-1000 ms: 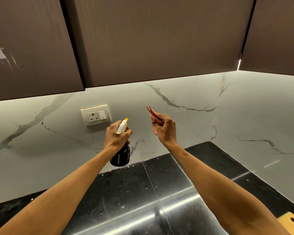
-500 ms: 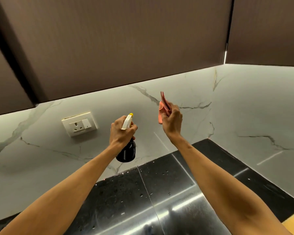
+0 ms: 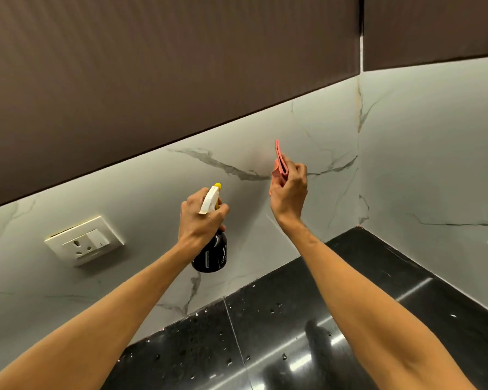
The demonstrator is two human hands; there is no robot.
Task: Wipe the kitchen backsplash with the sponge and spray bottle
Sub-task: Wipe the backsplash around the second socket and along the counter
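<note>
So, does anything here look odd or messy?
Pale specks and droplets dot the black counter near the backsplash. The socket plate shows a dark gap along its top edge, perhaps not flush. Otherwise nothing stands out.

The left hand (image 3: 200, 218) covers the neck and trigger of the spray bottle (image 3: 210, 256), whose white print is too small to read. The right hand (image 3: 289, 192) hides the lower half of the pink sponge (image 3: 281, 164); whether its edge touches the backsplash (image 3: 321, 130) cannot be told. Both forearms (image 3: 110, 319) run off the bottom edge, the counter (image 3: 378, 277) off bottom and right, the cabinets (image 3: 152, 80) off the top.
</note>
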